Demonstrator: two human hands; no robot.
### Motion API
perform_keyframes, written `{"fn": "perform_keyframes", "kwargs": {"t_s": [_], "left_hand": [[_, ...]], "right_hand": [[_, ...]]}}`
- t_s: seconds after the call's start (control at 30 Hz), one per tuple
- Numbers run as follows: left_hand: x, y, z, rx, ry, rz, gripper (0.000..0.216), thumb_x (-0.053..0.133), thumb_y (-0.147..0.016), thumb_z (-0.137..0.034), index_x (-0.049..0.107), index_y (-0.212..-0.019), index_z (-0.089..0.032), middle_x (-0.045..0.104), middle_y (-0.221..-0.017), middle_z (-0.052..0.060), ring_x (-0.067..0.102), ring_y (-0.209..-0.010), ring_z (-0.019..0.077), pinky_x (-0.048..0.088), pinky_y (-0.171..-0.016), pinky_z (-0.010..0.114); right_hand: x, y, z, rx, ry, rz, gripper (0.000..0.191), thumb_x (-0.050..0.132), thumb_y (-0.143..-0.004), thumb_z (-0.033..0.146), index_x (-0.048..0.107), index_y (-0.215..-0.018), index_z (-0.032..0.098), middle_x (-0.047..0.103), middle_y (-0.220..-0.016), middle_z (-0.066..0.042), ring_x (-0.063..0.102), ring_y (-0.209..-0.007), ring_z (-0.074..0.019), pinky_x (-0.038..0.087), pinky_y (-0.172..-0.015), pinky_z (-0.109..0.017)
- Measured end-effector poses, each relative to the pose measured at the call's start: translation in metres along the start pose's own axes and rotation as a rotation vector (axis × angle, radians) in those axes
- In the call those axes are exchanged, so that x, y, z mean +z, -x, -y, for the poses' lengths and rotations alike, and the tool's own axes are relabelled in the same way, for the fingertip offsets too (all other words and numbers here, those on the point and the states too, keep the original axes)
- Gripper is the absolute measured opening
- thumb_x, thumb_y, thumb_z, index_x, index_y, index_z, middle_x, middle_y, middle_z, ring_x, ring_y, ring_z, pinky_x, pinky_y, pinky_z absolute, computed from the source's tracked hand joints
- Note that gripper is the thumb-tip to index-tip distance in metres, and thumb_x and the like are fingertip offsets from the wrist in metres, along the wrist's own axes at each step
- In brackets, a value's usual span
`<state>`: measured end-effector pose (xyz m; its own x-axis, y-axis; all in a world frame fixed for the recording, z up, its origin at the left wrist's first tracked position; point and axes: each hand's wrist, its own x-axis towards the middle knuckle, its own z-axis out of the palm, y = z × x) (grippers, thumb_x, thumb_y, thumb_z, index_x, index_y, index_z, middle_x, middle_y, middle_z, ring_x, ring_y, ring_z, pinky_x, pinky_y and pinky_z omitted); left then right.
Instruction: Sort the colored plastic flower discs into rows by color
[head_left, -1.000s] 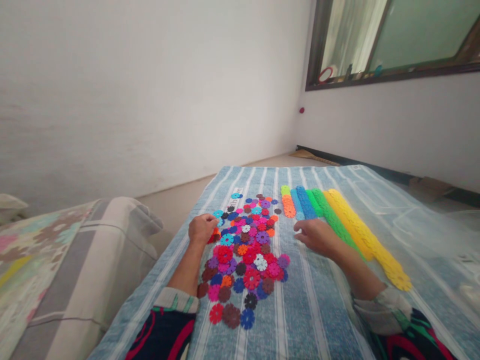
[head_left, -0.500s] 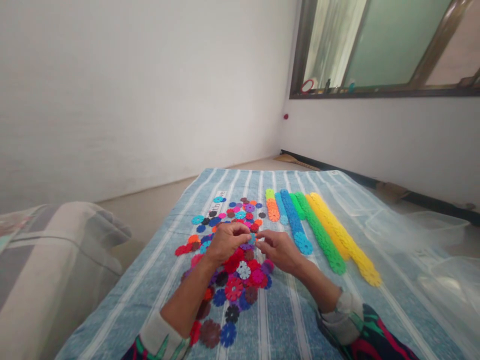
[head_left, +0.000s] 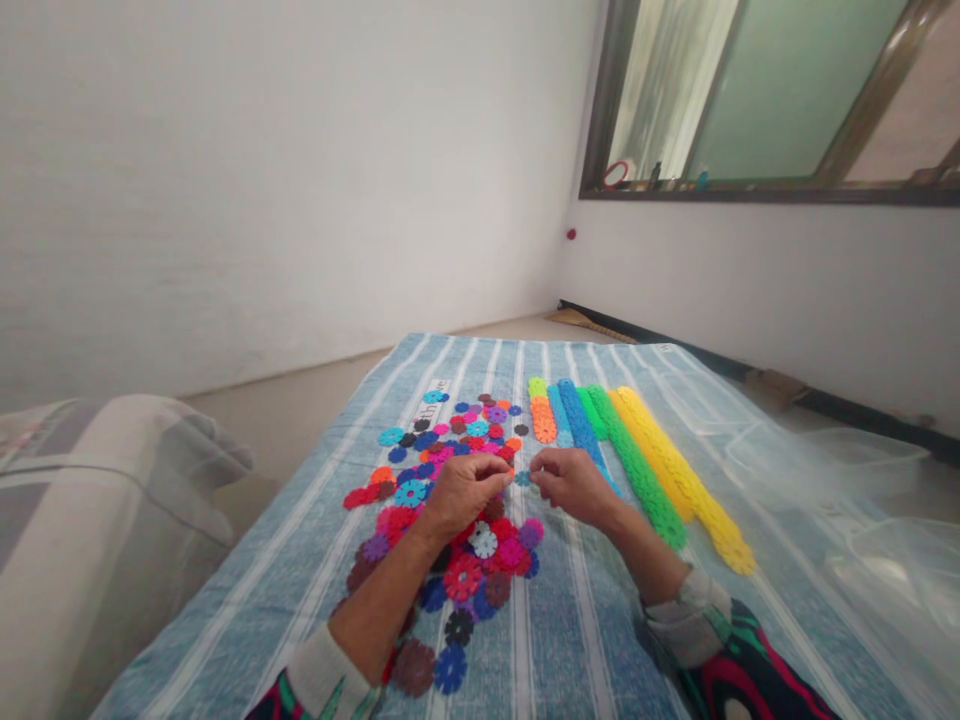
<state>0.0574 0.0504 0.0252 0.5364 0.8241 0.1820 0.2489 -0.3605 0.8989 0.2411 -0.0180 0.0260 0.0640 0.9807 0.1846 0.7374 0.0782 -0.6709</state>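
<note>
My left hand (head_left: 466, 490) and my right hand (head_left: 571, 482) meet over a scatter of flat plastic flower discs (head_left: 457, 500) in red, pink, purple, blue and brown on a blue striped cloth (head_left: 570, 640). Both hands have curled, pinched fingers. A small orange disc (head_left: 511, 473) shows at my left fingertips and a small blue disc (head_left: 523, 479) lies just between the two hands. Right of my right hand lie long rows of joined discs: orange (head_left: 543, 421), blue (head_left: 577, 420), green (head_left: 634, 465) and yellow (head_left: 686, 480).
A grey and patterned cushion (head_left: 97, 520) lies at the left. Clear plastic sheeting and a clear container (head_left: 862, 455) sit at the right. White walls stand ahead, with a dark-framed window (head_left: 750, 100) at the upper right.
My left hand came in from the pile's left edge and my right hand from beside the rows; they now meet over the pile with pinched fingers. The camera turned slightly.
</note>
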Motion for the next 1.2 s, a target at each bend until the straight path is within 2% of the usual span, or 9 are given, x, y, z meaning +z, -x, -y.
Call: {"fn": "perform_keyframes", "kwargs": {"t_s": [0.13, 0.23, 0.33, 0.57, 0.8, 0.93, 1.2], "left_hand": [[-0.014, -0.005, 0.006, 0.068, -0.136, -0.130, 0.020, 0.060, -0.073, -0.034, 0.071, -0.069, -0.018, 0.068, -0.066, -0.001, 0.060, -0.064, 0.0142, 0.046, -0.064, 0.024], [-0.026, -0.010, 0.015, 0.063, -0.184, -0.200, 0.022, 0.057, -0.074, -0.035, 0.069, -0.066, -0.019, 0.064, -0.059, -0.002, 0.058, -0.060, 0.0137, 0.046, -0.060, 0.023], [-0.037, -0.013, 0.026, 0.052, -0.230, -0.249, 0.022, 0.056, -0.074, -0.036, 0.068, -0.066, -0.019, 0.063, -0.057, -0.003, 0.057, -0.059, 0.0138, 0.045, -0.059, 0.023], [-0.059, -0.019, 0.042, -0.027, -0.256, -0.401, 0.024, 0.057, -0.067, -0.040, 0.069, -0.067, -0.018, 0.062, -0.057, -0.004, 0.055, -0.056, 0.0138, 0.042, -0.056, 0.023], [-0.075, -0.020, 0.052, -0.090, -0.359, -0.456, 0.025, 0.054, -0.068, -0.039, 0.068, -0.067, -0.018, 0.063, -0.058, -0.002, 0.057, -0.058, 0.0147, 0.042, -0.057, 0.023], [-0.086, -0.020, 0.060, -0.169, -0.447, -0.493, 0.024, 0.053, -0.069, -0.034, 0.070, -0.074, -0.019, 0.068, -0.063, 0.000, 0.062, -0.063, 0.0169, 0.044, -0.060, 0.024], [-0.100, -0.014, 0.061, -0.324, -0.615, -0.491, 0.023, 0.056, -0.070, -0.024, 0.074, -0.081, -0.018, 0.075, -0.079, 0.003, 0.067, -0.076, 0.0192, 0.047, -0.068, 0.025]], "right_hand": [[-0.030, -0.017, -0.021, 0.125, 0.315, -0.080, 0.019, 0.054, -0.085, 0.019, 0.073, -0.086, 0.019, 0.072, -0.078, -0.003, 0.064, -0.076, -0.0173, 0.041, -0.067, -0.025], [-0.044, -0.030, -0.033, 0.223, 0.541, -0.025, 0.024, 0.052, -0.087, 0.021, 0.074, -0.096, 0.022, 0.073, -0.097, -0.008, 0.065, -0.092, -0.0224, 0.042, -0.072, -0.028], [-0.047, -0.039, -0.037, 0.257, 0.659, 0.062, 0.030, 0.047, -0.090, 0.023, 0.074, -0.103, 0.024, 0.072, -0.105, -0.009, 0.064, -0.097, -0.0251, 0.043, -0.072, -0.030], [-0.042, -0.046, -0.039, 0.285, 0.711, 0.110, 0.032, 0.045, -0.089, 0.021, 0.074, -0.103, 0.022, 0.072, -0.105, -0.012, 0.064, -0.098, -0.0258, 0.045, -0.076, -0.030], [-0.045, -0.033, -0.039, 0.322, 0.637, -0.059, 0.031, 0.045, -0.092, 0.026, 0.073, -0.105, 0.025, 0.072, -0.102, -0.009, 0.066, -0.097, -0.0244, 0.044, -0.074, -0.029], [-0.031, -0.018, -0.026, 0.255, 0.552, -0.093, 0.028, 0.048, -0.092, 0.026, 0.074, -0.101, 0.022, 0.074, -0.097, -0.010, 0.067, -0.090, -0.0237, 0.041, -0.068, -0.028], [0.023, 0.006, 0.013, 0.000, 0.462, 0.096, 0.025, 0.049, -0.093, 0.028, 0.073, -0.094, 0.023, 0.076, -0.089, -0.006, 0.069, -0.084, -0.0194, 0.034, -0.064, -0.025]]}}
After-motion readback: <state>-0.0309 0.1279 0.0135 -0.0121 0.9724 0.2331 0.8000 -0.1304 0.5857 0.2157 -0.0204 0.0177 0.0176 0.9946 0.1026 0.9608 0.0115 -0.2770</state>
